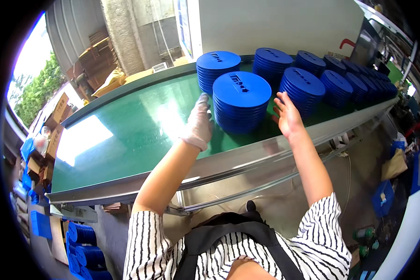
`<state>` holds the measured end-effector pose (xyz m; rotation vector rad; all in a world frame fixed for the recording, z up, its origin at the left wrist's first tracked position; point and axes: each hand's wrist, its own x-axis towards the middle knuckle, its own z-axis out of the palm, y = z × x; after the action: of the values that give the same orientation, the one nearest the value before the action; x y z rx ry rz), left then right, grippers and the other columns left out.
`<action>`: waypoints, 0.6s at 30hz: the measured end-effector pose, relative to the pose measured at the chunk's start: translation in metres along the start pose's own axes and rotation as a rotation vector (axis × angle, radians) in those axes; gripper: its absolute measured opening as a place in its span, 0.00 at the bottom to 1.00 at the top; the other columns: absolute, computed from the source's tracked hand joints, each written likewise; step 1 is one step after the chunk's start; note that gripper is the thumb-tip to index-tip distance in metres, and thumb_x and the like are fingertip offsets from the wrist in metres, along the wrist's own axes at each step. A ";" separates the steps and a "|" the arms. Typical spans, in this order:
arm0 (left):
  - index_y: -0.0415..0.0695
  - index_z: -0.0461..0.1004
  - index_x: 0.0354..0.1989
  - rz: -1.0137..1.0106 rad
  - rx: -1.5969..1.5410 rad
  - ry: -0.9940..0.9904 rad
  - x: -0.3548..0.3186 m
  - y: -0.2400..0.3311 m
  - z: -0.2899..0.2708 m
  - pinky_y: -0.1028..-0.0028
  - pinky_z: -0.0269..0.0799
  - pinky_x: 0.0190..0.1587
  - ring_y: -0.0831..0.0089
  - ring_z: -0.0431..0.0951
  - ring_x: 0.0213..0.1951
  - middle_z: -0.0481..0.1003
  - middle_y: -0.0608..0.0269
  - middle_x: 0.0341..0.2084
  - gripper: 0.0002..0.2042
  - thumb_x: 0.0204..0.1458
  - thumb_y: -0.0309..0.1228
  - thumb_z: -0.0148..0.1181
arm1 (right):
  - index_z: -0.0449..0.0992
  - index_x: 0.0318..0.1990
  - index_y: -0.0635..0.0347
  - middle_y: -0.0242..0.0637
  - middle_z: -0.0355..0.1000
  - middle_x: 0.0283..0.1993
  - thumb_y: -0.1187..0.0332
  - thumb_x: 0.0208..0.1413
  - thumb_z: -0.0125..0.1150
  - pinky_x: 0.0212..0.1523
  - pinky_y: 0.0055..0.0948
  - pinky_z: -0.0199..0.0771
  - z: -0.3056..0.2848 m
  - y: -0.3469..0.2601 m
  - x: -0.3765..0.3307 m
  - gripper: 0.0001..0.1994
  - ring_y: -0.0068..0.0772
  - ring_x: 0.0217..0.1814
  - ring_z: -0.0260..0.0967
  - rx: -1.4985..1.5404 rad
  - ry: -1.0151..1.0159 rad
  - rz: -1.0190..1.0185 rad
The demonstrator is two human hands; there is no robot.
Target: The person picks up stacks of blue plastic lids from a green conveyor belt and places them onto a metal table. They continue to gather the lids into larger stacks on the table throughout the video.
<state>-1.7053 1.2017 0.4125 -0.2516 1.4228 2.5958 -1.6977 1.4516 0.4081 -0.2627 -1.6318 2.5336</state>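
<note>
Two hands open either side of nearest stack of blue discs: gloved left hand touching, bare right hand beside. More disc stacks behind on green conveyor belt.

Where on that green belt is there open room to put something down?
The green belt is bare left of the left hand, up to its metal rim. Right of the right hand, stacks of blue discs crowd it.
</note>
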 end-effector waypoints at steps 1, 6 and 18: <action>0.46 0.53 0.61 -0.048 -0.004 0.048 0.013 -0.002 0.012 0.56 0.40 0.62 0.50 0.47 0.62 0.50 0.53 0.62 0.30 0.54 0.51 0.44 | 0.64 0.53 0.51 0.33 0.61 0.55 0.45 0.56 0.42 0.53 0.35 0.53 -0.001 -0.003 0.023 0.24 0.27 0.60 0.50 -0.044 0.077 0.124; 0.44 0.57 0.59 0.095 -0.094 -0.019 0.063 -0.021 0.004 0.67 0.45 0.62 0.60 0.54 0.60 0.56 0.59 0.60 0.27 0.57 0.49 0.38 | 0.56 0.60 0.55 0.36 0.53 0.63 0.43 0.58 0.38 0.65 0.32 0.39 0.032 -0.003 0.027 0.30 0.34 0.66 0.45 0.137 -0.390 0.206; 0.41 0.60 0.56 0.009 -0.675 -0.609 0.028 0.025 0.233 0.68 0.49 0.60 0.67 0.61 0.55 0.64 0.61 0.53 0.23 0.59 0.45 0.38 | 0.54 0.60 0.65 0.40 0.55 0.61 0.46 0.58 0.41 0.63 0.32 0.45 -0.043 -0.177 0.045 0.32 0.34 0.62 0.51 0.126 -0.296 -0.276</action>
<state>-1.7535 1.3871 0.5497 0.4346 0.3383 2.7127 -1.7325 1.5715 0.5483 0.3418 -1.4645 2.5329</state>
